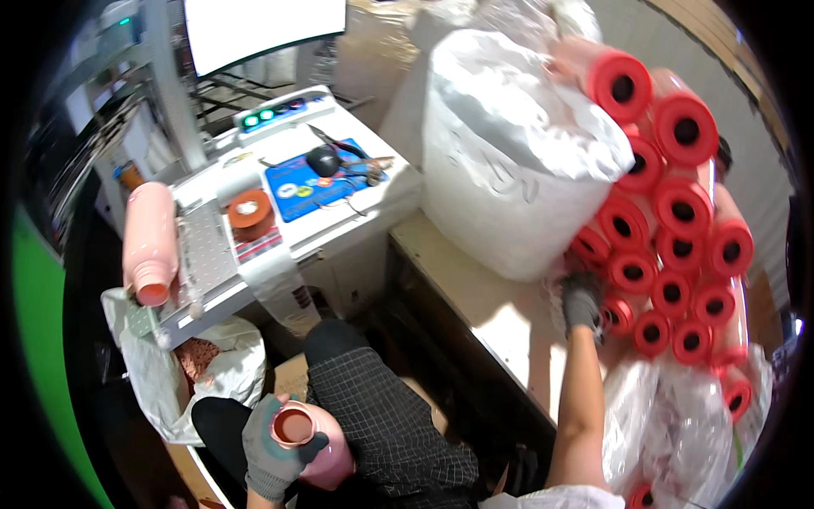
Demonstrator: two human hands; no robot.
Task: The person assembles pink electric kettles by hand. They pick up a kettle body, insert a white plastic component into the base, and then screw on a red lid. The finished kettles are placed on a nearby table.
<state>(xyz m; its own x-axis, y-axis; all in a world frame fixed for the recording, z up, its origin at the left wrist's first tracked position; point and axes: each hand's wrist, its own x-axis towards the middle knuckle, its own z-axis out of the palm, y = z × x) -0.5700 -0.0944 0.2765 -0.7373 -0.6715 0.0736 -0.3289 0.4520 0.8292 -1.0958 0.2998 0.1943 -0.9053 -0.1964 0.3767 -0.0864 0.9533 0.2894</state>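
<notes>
Pink bottle over the lap, left hand (grey glove) clamped around its neck end; mouth faces up toward the wearer's left, long axis slanting down-right from those fingers. Left is the nearer hand; right is well apart. Right hand (also gloved) is at the foot of the white sack on the surface, red-ended tubes stacked just right of it, ends facing the wearer. Right fingers: can't tell, apart or together. Bottle: smooth, plain pink, uncapped, round-shouldered, short neck, darker inside.
</notes>
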